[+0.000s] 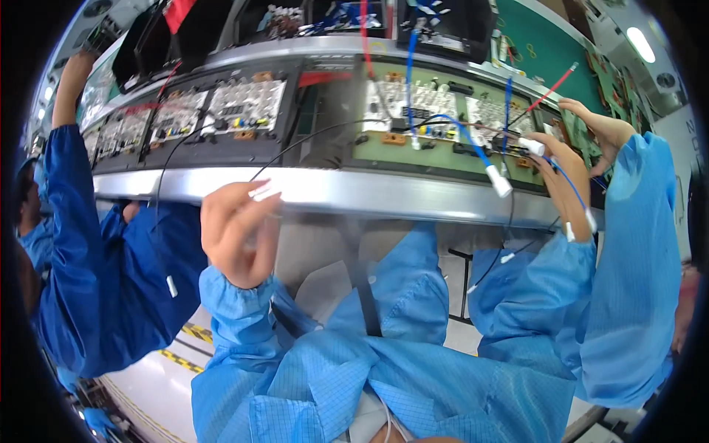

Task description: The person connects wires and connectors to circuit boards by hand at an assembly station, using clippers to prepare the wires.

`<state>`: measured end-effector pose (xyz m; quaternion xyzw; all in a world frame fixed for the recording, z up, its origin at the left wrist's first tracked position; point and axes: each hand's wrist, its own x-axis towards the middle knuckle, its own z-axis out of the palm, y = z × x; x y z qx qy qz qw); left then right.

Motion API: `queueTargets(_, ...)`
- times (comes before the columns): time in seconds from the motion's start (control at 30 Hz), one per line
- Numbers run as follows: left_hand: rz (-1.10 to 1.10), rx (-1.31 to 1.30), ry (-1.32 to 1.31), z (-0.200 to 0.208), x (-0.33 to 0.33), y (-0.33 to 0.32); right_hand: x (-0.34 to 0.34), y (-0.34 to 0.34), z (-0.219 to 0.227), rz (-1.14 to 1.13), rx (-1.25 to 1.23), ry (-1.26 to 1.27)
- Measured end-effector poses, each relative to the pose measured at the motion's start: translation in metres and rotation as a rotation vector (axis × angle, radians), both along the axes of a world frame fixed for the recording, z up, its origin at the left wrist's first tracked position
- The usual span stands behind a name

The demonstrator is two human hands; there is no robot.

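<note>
At the left, beyond the silver rail, my left hand [240,232] is raised and slightly blurred, its fingers pinched on the white connector [264,190] of a black wire. That black wire [317,131] runs right to a circuit board [428,103] in a green-based tray. My right hand [565,177] reaches over the tray's right end, its fingertips bunched round a white connector [530,145] on a brown wire; the exact grip is partly hidden. Blue wires with white ends hang across the hand. A thicker blue wire ends in a white connector [501,181] over the rail.
A silver rail [354,193] borders the line; boards in dark trays [244,111] stand to the left. Black bins [443,33] of wires sit behind. A co-worker's hand [602,133] reaches in at right, beside mine. Another co-worker's dark-blue sleeve [70,199] is at left.
</note>
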<state>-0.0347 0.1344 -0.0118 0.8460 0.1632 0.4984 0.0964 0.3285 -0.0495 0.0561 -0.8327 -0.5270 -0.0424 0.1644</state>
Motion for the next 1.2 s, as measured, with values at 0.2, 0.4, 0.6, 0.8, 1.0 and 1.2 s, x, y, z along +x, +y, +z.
queueTargets(0.2, 0.204, -0.39, 0.22, -0.013, -0.012, 0.006, -0.012, -0.056, -0.014, -0.125, 0.323, 0.023)
queueTargets(0.4, -0.347, -0.436, 0.377, -0.025, 0.0, -0.005, -0.089, -0.101, -0.051, -0.203, 0.696, 0.182)
queueTargets(0.6, -0.46, -0.307, 0.349, -0.036, 0.044, -0.033, -0.155, -0.123, -0.08, -0.242, 0.789, 0.084)
queueTargets(0.8, -0.546, -0.398, 0.153, -0.039, -0.006, 0.002, -0.178, -0.161, -0.049, 0.497, 0.542, -0.288)
queueTargets(1.0, -0.217, -0.263, -0.116, -0.06, -0.047, 0.026, -0.175, -0.073, 0.072, 1.068, 1.176, -0.719)
queueTargets(1.2, -0.057, -0.102, -0.177, -0.072, -0.027, 0.039, -0.184, 0.309, 0.187, 0.888, 0.397, -0.491)
